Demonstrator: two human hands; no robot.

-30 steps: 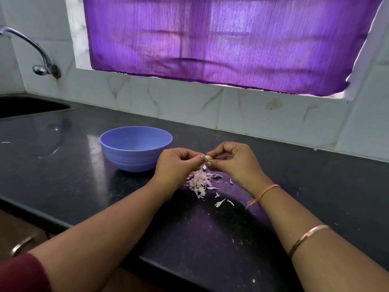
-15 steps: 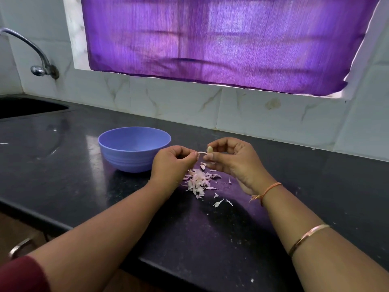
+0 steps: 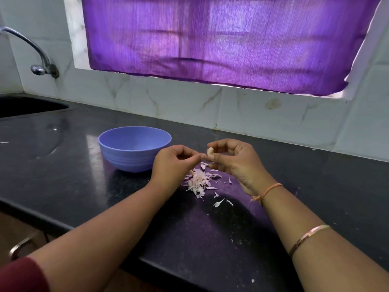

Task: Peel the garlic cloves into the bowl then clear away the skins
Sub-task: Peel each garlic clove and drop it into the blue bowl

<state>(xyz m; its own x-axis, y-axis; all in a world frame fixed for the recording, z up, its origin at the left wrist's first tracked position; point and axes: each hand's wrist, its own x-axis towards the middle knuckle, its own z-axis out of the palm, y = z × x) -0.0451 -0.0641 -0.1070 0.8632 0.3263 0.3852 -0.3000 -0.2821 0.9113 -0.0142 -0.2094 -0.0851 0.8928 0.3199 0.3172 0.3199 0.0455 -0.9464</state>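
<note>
A first-person view looks down at a dark stone kitchen counter [image 3: 63,165]. Two bare forearms reach in from the near edge and meet over the middle of the counter.

The right hand [image 3: 235,163] is raised slightly, palm turned left. Its thumb and forefinger pinch a small pale garlic clove [image 3: 210,151], which stands upright above the fingertips, while the other fingers curl loosely behind it. The left hand [image 3: 174,163] is just left of it, fingers curled inward, with thumb and forefinger pressed together and their tips touching the right thumb below the clove. There may be a scrap of skin in that pinch, but it is too small to tell.

Directly beneath the hands, a loose heap of pinkish-white garlic skins [image 3: 199,180] lies on the counter, with a few stray flakes scattered nearer the viewer. A lilac plastic bowl [image 3: 126,159] stands just left of the left hand and a little farther back.

The right arm wears an orange thread [image 3: 269,189] at the wrist and a metal bangle [image 3: 307,239] nearer the elbow. A maroon sleeve [image 3: 19,275] shows at the near left corner.

At far left are a dark sink [image 3: 25,106] and a curved metal tap [image 3: 31,51]. A purple curtain [image 3: 210,39] hangs over the window above the white tiled wall.
</note>
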